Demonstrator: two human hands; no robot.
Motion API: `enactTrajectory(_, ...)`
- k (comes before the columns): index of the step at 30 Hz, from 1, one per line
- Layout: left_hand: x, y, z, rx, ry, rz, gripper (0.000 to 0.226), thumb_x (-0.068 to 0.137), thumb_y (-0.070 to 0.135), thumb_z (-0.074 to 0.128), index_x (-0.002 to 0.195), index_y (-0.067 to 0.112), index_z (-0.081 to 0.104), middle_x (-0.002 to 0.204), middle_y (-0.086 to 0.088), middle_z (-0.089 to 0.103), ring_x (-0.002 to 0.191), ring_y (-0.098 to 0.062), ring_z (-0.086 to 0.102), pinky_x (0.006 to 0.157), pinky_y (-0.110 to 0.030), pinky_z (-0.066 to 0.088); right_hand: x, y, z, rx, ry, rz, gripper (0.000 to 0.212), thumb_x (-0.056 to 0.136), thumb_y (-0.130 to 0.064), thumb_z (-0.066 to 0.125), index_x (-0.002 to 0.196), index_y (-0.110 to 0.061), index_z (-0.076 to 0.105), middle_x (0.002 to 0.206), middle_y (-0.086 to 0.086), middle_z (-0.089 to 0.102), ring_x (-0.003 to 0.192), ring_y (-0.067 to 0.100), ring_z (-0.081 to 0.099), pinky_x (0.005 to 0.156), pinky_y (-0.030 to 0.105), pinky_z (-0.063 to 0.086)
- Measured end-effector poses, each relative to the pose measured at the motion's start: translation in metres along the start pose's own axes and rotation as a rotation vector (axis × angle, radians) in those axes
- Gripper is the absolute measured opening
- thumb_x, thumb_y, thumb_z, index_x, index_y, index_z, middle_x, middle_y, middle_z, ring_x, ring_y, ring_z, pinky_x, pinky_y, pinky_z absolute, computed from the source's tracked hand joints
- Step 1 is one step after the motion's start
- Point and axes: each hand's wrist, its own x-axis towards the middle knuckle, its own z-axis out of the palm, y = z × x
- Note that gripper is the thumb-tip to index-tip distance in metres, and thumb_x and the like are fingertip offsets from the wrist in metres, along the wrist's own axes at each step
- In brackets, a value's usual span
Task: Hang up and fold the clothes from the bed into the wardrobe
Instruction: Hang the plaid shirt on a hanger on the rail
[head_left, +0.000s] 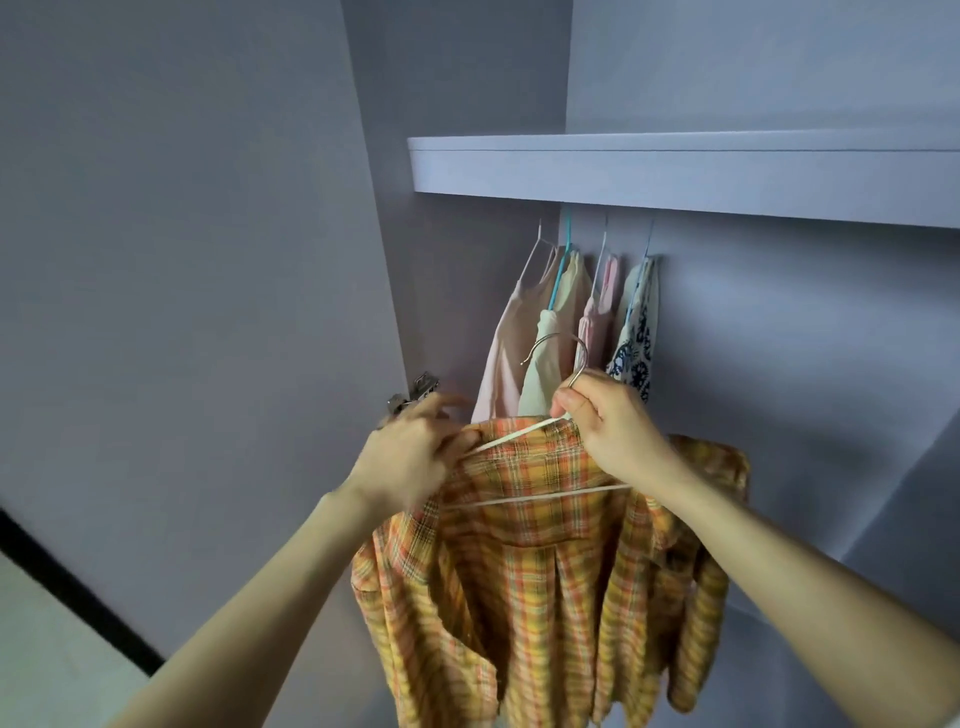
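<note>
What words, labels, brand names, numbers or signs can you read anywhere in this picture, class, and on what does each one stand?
None: no readable text shows anywhere.
Plaid shirt on the white hanger: only a check pattern, no label in view.
Blue-and-white patterned garment hanging under the shelf: a decorative print, not letters.
Door hinge: any stamping is too small and blurred to read.
</note>
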Motion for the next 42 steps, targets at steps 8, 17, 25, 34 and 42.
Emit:
enactTrajectory(8, 0.022, 0.031, 0.0, -0.255, 0.067, -0.172, 0.031, 0.093, 0.036, 0.049, 0.091, 0.017, 0.073, 0.103, 0.008, 0.053, 0.101, -0.019, 0.055, 0.09, -0.029, 0.041, -0.011, 0.005, 0.011, -0.21, -0.026, -0.154, 0.025, 0.085, -0.006, 0.049, 0.065, -0.008, 0.065, 0.069, -0.005, 0.057, 0.077, 0.019, 0.045, 0.072, 0.03, 0.028)
enactTrajectory(17, 0.013, 0.034, 0.021, -0.333, 0.04, 0.084, 0.04, 0.093, 0.028, 0.053, 0.133, 0.025, 0.049, 0.107, 0.012, 0.042, 0.102, -0.012, 0.054, 0.095, -0.024, 0.041, -0.019, 0.007, 0.006, 0.033, 0.044, -0.06, 0.024, 0.086, -0.007, 0.051, 0.067, -0.002, 0.066, 0.069, -0.006, 0.052, 0.072, 0.005, 0.044, 0.073, 0.016, 0.032)
enactTrajectory(25, 0.011, 0.046, 0.028, -0.17, 0.29, 0.18, 0.016, 0.092, 0.019, 0.056, 0.098, 0.013, 0.07, 0.12, 0.005, 0.058, 0.097, -0.022, 0.062, 0.076, -0.044, 0.052, -0.02, 0.001, -0.007, 0.049, 0.008, 0.063, 0.017, 0.087, -0.021, 0.061, 0.097, -0.008, 0.066, 0.09, -0.013, 0.051, 0.086, 0.001, 0.049, 0.079, 0.013, 0.037)
enactTrajectory(34, 0.011, 0.042, 0.023, -0.004, 0.356, 0.131, 0.017, 0.094, 0.02, 0.053, 0.094, 0.012, 0.069, 0.117, 0.002, 0.058, 0.08, -0.028, 0.065, 0.059, -0.037, 0.051, -0.041, 0.028, -0.013, -0.535, -0.197, 0.111, 0.053, 0.086, 0.003, 0.056, 0.137, -0.001, 0.042, 0.104, 0.004, 0.038, 0.103, 0.018, 0.037, 0.091, 0.031, 0.044)
enactTrajectory(42, 0.009, 0.034, 0.029, 0.054, 0.333, 0.05, 0.021, 0.095, 0.02, 0.05, 0.107, 0.012, 0.066, 0.108, -0.001, 0.063, 0.08, -0.033, 0.063, 0.061, -0.039, 0.049, -0.024, 0.021, -0.031, -0.493, 0.004, 0.205, 0.034, 0.092, -0.011, 0.05, 0.125, -0.008, 0.057, 0.093, 0.001, 0.047, 0.091, 0.031, 0.06, 0.076, 0.036, 0.049)
